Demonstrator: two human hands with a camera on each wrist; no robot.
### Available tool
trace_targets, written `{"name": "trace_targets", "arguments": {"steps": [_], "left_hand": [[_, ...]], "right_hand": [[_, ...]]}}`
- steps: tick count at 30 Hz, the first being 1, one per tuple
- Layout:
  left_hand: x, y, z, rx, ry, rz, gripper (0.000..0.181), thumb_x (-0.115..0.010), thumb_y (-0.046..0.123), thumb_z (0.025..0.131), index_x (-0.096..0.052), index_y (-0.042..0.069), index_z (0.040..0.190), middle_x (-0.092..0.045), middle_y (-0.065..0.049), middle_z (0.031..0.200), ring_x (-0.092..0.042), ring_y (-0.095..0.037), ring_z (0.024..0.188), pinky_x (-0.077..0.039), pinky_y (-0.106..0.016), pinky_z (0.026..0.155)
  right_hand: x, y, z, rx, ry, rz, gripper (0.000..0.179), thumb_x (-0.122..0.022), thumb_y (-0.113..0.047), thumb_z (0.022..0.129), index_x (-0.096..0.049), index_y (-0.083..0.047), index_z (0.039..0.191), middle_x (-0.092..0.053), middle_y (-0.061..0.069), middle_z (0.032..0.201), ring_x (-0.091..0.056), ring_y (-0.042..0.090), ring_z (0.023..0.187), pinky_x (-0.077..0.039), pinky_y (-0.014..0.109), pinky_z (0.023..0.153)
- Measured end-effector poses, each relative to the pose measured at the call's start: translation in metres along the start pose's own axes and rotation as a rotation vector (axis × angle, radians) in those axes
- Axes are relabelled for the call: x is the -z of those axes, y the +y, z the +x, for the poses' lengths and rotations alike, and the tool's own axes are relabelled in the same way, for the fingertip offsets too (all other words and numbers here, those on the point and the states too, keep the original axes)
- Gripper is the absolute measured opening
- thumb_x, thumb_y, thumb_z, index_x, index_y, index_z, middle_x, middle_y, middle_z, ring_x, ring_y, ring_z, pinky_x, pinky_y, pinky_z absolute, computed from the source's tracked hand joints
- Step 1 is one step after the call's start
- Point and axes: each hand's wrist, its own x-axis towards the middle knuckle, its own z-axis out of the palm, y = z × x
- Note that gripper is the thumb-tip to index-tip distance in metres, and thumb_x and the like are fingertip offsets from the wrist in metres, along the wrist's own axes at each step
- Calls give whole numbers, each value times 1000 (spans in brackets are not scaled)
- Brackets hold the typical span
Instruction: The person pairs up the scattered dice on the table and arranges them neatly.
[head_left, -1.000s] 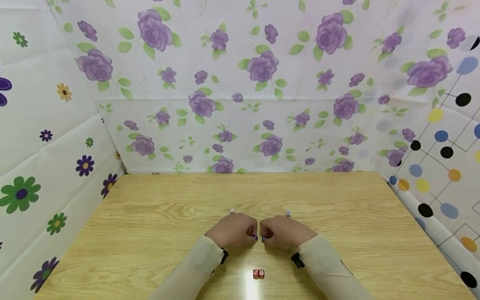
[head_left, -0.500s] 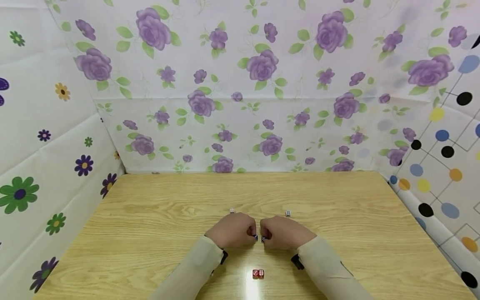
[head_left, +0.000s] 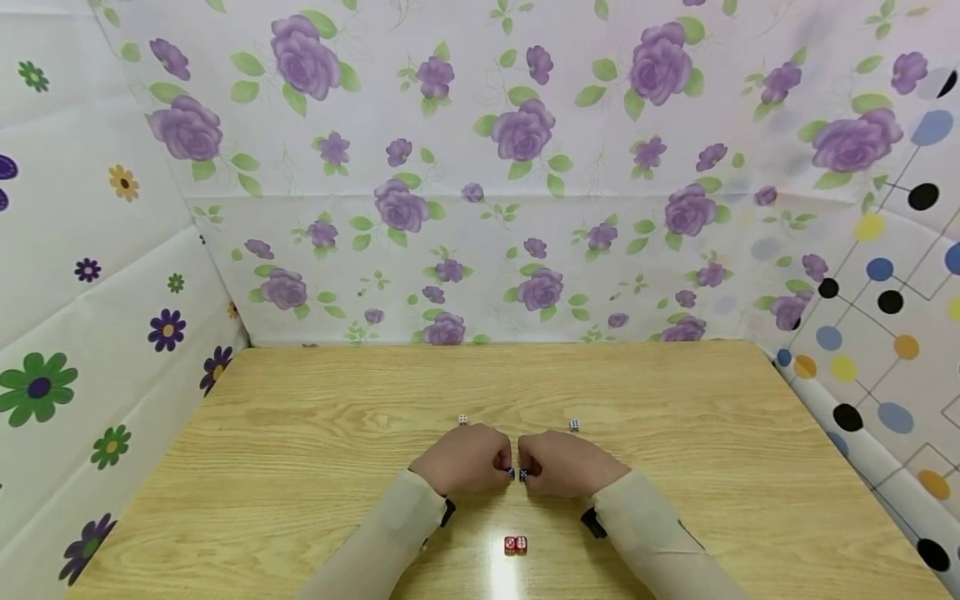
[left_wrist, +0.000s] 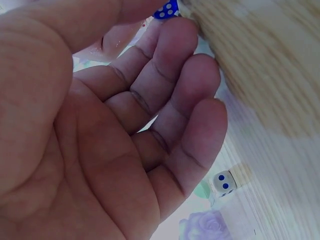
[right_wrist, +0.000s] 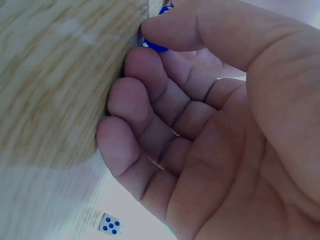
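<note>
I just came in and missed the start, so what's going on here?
A person is working with dice at a wooden table. The left hand pinches a blue die, and the right hand pinches a second blue die, the two close together with a narrow gap. Nearer the person, two red dice lie side by side. Beyond the hands are two white dice, set well apart.

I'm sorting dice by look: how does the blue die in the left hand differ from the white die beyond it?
The blue die has white pips; the white die shows blue pips in the left wrist view. The left hand pinches the blue die, while the white die rests on the table, unheld. Both carry pips.
</note>
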Motion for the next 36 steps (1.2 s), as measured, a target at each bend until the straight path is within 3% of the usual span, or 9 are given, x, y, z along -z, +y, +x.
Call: {"name": "trace_targets", "arguments": {"steps": [22,36], "left_hand": [[-2,-1,2,6,-7,-11,11,-77,20,92,-71,22,84,-63,15,77,-55,-3,66,-50,-24,68],[-2,-1,2,-1,-19,-31,8,-78,17,92,-73,21,87,-65,15,80,-57,-3,69,-51,-24,69]], "right_hand": [[1,-2,0,12,10,2,13,-73,-14,94,-61,-15,89,-56,-9,76,-48,6,65,-42,28,63],[0,-4,0,-25,-9,14,15,-74,-16,94,-60,-18,88,-57,-9,77,-50,7,66,-43,29,63]]}}
